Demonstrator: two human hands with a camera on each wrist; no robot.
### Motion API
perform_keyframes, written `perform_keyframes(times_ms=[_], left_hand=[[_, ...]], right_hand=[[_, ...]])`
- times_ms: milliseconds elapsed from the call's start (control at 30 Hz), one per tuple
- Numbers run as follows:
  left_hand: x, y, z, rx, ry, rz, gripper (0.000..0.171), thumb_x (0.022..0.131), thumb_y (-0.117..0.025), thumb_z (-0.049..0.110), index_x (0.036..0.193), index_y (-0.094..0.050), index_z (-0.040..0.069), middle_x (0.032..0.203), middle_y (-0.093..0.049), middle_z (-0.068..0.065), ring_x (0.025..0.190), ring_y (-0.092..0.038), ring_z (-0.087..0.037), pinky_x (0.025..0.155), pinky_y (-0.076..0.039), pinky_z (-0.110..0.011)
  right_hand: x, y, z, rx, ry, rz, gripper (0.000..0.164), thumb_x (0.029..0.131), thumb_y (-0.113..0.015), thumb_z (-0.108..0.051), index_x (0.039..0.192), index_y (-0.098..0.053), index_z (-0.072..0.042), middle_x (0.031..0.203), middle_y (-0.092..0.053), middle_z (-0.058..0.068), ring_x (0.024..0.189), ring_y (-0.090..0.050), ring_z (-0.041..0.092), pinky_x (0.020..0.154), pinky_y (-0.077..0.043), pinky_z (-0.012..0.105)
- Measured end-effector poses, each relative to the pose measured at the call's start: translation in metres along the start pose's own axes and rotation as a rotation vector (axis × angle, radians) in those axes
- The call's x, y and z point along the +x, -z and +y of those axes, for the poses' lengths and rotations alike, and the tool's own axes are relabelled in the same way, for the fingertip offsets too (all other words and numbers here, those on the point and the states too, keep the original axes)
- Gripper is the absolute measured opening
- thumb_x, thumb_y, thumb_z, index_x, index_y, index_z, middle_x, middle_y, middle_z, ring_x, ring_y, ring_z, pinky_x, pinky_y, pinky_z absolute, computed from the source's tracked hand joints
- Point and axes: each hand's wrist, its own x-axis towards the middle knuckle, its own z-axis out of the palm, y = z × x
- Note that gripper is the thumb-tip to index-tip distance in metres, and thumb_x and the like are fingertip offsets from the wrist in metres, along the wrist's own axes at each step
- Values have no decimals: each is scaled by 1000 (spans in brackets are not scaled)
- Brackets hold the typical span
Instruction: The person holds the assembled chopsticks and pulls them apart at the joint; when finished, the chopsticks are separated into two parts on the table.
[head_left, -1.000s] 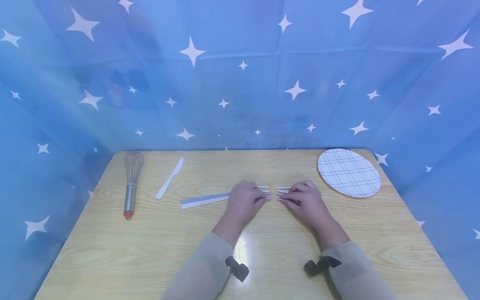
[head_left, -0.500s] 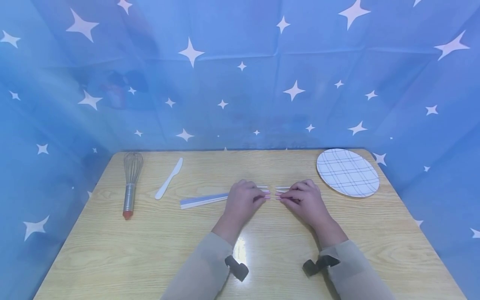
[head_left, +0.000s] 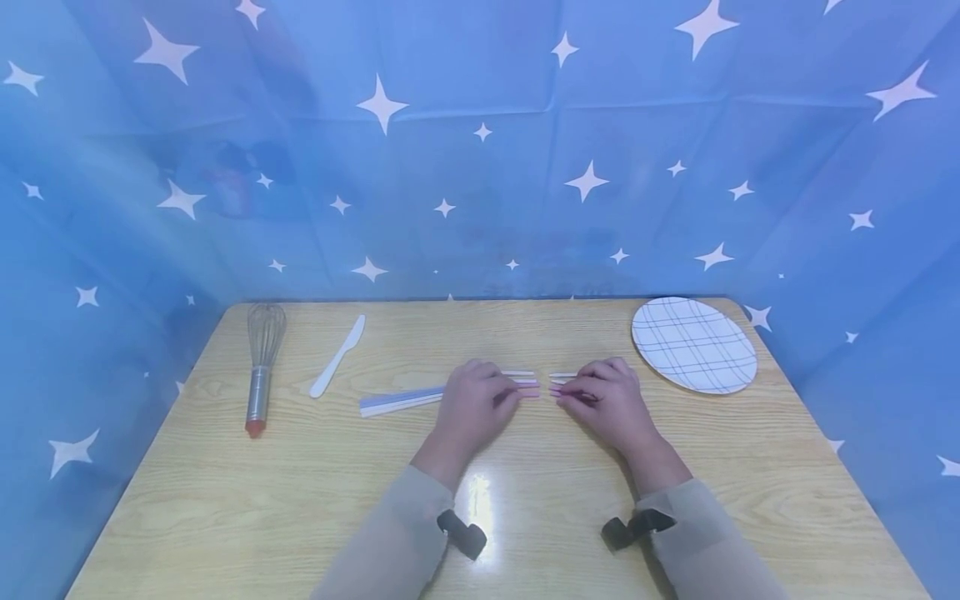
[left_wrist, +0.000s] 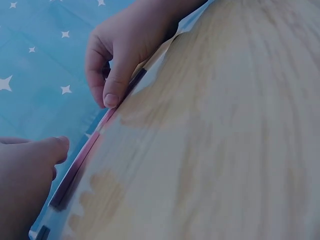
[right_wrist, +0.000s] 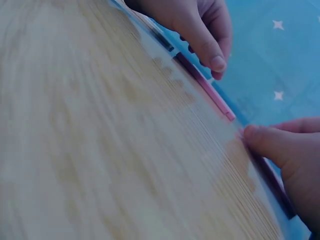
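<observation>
In the head view, my left hand (head_left: 471, 408) is over the middle of the table beside a slim pink stick (head_left: 529, 394). The right wrist view shows this left hand (right_wrist: 200, 35) with fingers loosely bent, a little apart from the pink stick (right_wrist: 215, 95), which has a dark far half. My right hand (head_left: 613, 406) pinches a second pink-and-dark stick (right_wrist: 272, 187) near its pink end, thumb on top. The two sticks lie end to end with a short gap. Pale stick ends (head_left: 517, 373) show behind the left hand, others (head_left: 562, 375) behind the right.
Blue and white strips (head_left: 401, 403) run out to the left of my left hand. A white plastic knife (head_left: 339, 357) and a whisk (head_left: 259, 367) lie farther left. At the back right is a checked plate (head_left: 693, 345). A starry blue cloth (head_left: 480, 167) hangs behind the wooden table (head_left: 225, 500).
My left hand has let go of its pink stick and shifted a little left, so more of the stick shows. The right hand stays at its stick.
</observation>
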Motion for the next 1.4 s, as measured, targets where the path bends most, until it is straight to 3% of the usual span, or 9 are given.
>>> perform_keyframes(times_ms=[233, 500, 667, 867, 1100, 1400], left_hand=[[-11, 16, -14, 13, 45, 1, 12, 91, -87, 27, 98, -85, 17, 90, -73, 5, 87, -62, -18, 83, -54, -39], [-31, 39, -40, 18, 81, 25, 11, 91, -86, 21, 99, -84, 15, 94, -74, 2, 92, -65, -21, 86, -54, -42], [-44, 53, -56, 36, 119, 2, 13, 92, -85, 23, 102, -84, 15, 93, -71, 4, 92, -64, -20, 87, -54, -41], [-59, 74, -73, 69, 214, 9, 15, 92, -85, 24, 103, -83, 15, 98, -74, 2, 97, -67, -23, 93, -55, -44], [-71, 95, -91, 78, 312, 28, 16, 95, -82, 26, 105, -82, 13, 104, -75, -1, 103, -67, -26, 97, -54, -47], [-84, 104, -105, 39, 336, -43, 26, 91, -85, 32, 110, -82, 14, 107, -74, 1, 105, -65, -24, 96, -53, -46]], right_hand=[[9, -12, -13, 26, -15, -30, 17, 79, -94, -22, 92, -85, -18, 98, -72, 4, 99, -57, 34, 87, -39, 55], [20, -28, -35, 34, -44, -99, 14, 84, -91, -27, 94, -86, -19, 101, -71, 2, 102, -56, 30, 91, -41, 53], [28, -41, -48, 4, -94, -71, 13, 85, -89, -28, 93, -85, -18, 100, -71, 3, 102, -57, 31, 91, -43, 53], [39, -55, -62, -8, -132, -61, 16, 86, -89, -30, 93, -85, -17, 99, -70, 5, 101, -57, 32, 88, -44, 52], [48, -73, -75, 1, -104, -85, 12, 90, -85, -30, 94, -84, -18, 99, -70, 3, 100, -57, 29, 90, -45, 51], [61, -91, -100, 20, -115, -154, 7, 93, -80, -28, 96, -83, -22, 105, -70, -1, 106, -54, 25, 97, -43, 51]])
